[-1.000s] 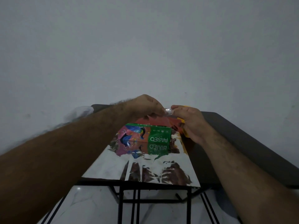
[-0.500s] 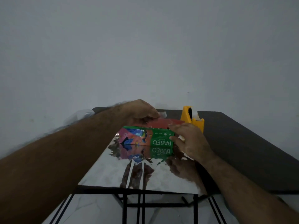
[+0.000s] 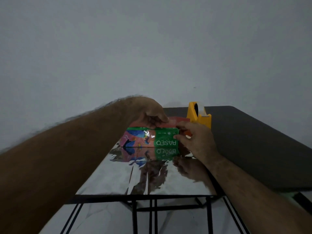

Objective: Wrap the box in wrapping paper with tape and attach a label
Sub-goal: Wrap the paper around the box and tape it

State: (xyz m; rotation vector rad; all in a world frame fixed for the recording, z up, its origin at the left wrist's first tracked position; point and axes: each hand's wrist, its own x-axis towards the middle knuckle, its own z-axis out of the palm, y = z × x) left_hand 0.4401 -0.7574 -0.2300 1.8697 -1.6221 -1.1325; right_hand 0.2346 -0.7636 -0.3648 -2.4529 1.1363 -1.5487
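Tape risked going on crooked

The box [image 3: 150, 138] is gripped by the right hand [image 3: 195, 141]; what the left hand [image 3: 152, 115] pinches cannot be told, and slippery wrapping paper [image 3: 143, 179] may shift.

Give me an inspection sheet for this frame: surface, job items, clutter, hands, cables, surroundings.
Surface: dark table on a black metal frame; near part covered by the paper.
Job's things: PASEO box stands on the silver wrapping paper, which lies flat and mirrors the box; red flap over the box top; yellow tape dispenser behind the box. No label seen.
Clutter: nothing seen.
Hands: left hand pinches at the box's top edge; whether it holds tape cannot be told. Right hand grips the box's right end.
Cables: nothing seen.
Surroundings: plain grey wall; pale marbled floor below; dim light.
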